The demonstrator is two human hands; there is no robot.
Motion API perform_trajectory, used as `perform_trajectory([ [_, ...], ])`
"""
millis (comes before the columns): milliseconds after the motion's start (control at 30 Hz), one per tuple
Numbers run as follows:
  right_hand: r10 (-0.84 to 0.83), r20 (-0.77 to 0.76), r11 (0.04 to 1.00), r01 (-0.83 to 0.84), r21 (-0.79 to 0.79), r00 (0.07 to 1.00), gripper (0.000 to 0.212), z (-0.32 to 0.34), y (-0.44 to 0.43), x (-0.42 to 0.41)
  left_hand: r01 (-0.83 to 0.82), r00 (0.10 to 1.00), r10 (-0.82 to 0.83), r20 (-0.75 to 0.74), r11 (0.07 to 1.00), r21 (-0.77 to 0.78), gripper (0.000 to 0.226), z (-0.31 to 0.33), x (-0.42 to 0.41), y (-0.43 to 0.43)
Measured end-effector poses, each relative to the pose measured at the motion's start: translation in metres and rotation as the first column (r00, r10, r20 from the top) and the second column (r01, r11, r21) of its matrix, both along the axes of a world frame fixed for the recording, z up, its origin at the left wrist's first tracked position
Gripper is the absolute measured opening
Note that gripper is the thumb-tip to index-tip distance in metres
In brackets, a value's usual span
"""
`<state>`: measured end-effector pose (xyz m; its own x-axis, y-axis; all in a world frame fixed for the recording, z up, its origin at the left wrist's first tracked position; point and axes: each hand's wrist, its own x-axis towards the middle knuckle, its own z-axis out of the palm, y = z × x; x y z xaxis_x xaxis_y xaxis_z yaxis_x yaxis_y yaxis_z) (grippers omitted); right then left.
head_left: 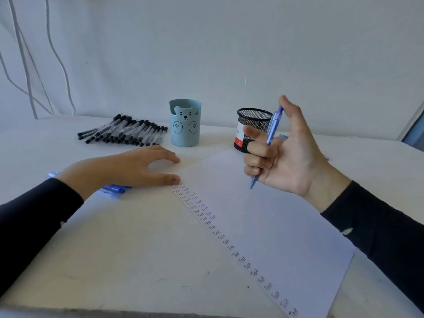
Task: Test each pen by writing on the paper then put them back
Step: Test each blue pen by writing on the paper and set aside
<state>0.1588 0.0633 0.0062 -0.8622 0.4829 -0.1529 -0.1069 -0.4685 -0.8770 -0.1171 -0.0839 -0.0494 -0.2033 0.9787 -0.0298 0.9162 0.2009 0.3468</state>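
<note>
**Blue pen held upright above the paper**

The right grip [282, 152] is closed round a blue pen [273, 127]: fingers curled on the barrel, thumb at the top end, tip pointing down over the paper [263, 214]. The left grip [128, 167] lies open on the counter [114, 237], thumb tip at the sheet's far corner, wrist over more blue pens [114, 189]. "Test" is written repeatedly along the paper's left edge. Behind stand a bear cup [185, 125] and a mesh cup [250, 125], with a heap of black pens [124, 131] left of them.

left grip [125, 168] flat, right grip [284, 157] curled, raised
</note>
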Motion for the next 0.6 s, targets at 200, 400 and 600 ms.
perform_trajectory([
  [200, 0.079, -0.073, 0.997, -0.077, 0.029, 0.994, 0.071, -0.003, -0.006, -0.001, 0.001, 1.0, -0.001, 0.015, 1.0, -0.007, 0.078, 0.002, 0.002, 0.0],
  [400, 0.227, -0.066, 0.966, -0.217, 0.14, 0.972, 0.056, -0.017, -0.018, -0.009, -0.011, 1.0, 0.011, 0.007, 0.999, -0.033, 0.079, 0.003, 0.003, -0.001],
  [600, 0.234, 0.188, 0.839, -0.296, 0.457, 0.954, 0.04, -0.029, -0.024, -0.008, -0.02, 1.0, 0.021, 0.021, 0.999, -0.037, 0.085, 0.004, 0.004, -0.001],
])
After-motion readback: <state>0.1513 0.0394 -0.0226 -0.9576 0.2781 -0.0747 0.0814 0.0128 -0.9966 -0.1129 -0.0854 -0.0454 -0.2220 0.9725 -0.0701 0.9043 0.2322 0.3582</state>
